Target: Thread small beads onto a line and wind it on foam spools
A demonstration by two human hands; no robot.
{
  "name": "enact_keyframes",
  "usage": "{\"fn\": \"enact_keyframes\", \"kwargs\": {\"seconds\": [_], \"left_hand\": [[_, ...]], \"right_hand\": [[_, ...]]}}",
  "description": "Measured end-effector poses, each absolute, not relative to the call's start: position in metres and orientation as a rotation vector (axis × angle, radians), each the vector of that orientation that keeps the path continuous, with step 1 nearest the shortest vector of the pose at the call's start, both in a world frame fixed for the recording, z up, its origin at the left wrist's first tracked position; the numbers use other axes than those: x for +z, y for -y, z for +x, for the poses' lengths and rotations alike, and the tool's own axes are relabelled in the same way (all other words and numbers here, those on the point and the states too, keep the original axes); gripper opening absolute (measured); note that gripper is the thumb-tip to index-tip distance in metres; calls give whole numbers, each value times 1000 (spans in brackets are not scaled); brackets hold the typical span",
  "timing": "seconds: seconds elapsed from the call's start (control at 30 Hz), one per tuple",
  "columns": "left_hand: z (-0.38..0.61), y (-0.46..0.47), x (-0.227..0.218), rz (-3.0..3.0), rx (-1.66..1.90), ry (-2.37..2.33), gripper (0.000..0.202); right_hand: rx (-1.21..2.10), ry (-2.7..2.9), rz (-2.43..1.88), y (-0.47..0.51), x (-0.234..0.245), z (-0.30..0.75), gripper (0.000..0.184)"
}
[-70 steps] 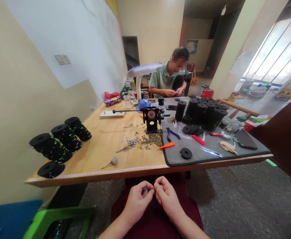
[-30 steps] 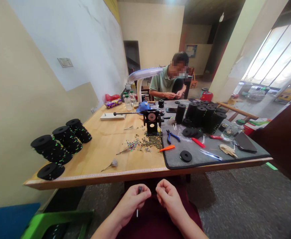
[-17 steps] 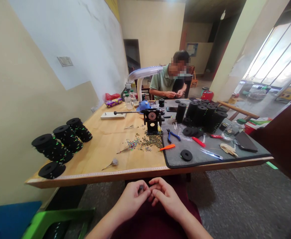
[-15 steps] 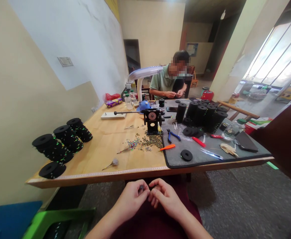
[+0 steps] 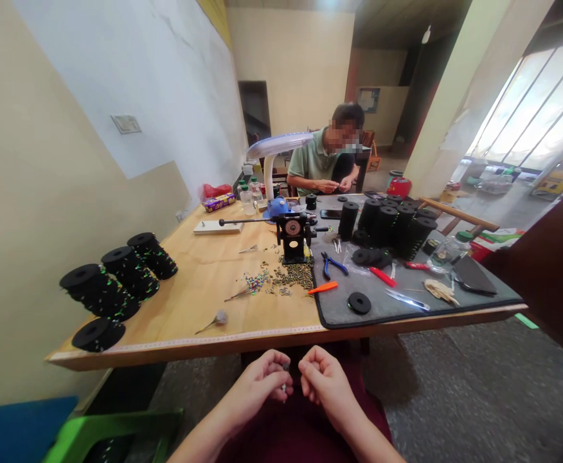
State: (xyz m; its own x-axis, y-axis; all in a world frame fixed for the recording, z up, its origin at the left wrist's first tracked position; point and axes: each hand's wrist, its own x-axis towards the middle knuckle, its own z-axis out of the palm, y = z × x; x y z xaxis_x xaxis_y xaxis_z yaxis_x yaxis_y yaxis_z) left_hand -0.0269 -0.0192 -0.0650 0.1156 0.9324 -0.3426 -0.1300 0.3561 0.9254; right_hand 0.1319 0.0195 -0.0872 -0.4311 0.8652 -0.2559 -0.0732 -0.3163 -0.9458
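Over my lap, just below the table's front edge, my left hand [image 5: 262, 381] is closed around a small greyish thing [image 5: 286, 366], mostly covered by the fingers; its kind cannot be made out. A small pale bit shows under the fingertips. Facing it, a short gap away, my right hand [image 5: 324, 379] has thumb and fingers pinched together; anything between them is too small to see. On the table ahead lie a pile of small brass-coloured pieces [image 5: 295, 275], some multicoloured beads [image 5: 256, 281] and a thin stem with a grey tuft [image 5: 220, 317].
A black hand-cranked machine [image 5: 293, 238] stands mid-table before a lamp [image 5: 277, 207]. Black foam spools [image 5: 85, 281] are stacked left, more [image 5: 388, 222] on the grey mat [image 5: 334, 315]. Pliers [image 5: 330, 265], an orange tool [image 5: 322, 287] and tweezers [image 5: 407, 299] lie there. A co-worker [image 5: 313, 161] sits opposite.
My hands were touching at the fingertips and have moved apart, leaving a gap. The greyish thing stays in my left hand and shows more. The view has tilted slightly.
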Motion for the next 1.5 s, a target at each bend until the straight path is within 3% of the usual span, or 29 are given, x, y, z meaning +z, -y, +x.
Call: {"fn": "enact_keyframes", "kwargs": {"seconds": [0.2,0.6,1.5], "left_hand": [[-17,22,-70,782,1028,-1189,30],[-14,24,-79,841,1052,-1278,33],[-10,27,-83,1022,1118,-1292,29]], "right_hand": [[1825,1118,-1085,-17,-87,129,47],[1856,1173,-1117,-14,-92,126,46],[1650,1381,-1167,-14,-95,122,33]]}}
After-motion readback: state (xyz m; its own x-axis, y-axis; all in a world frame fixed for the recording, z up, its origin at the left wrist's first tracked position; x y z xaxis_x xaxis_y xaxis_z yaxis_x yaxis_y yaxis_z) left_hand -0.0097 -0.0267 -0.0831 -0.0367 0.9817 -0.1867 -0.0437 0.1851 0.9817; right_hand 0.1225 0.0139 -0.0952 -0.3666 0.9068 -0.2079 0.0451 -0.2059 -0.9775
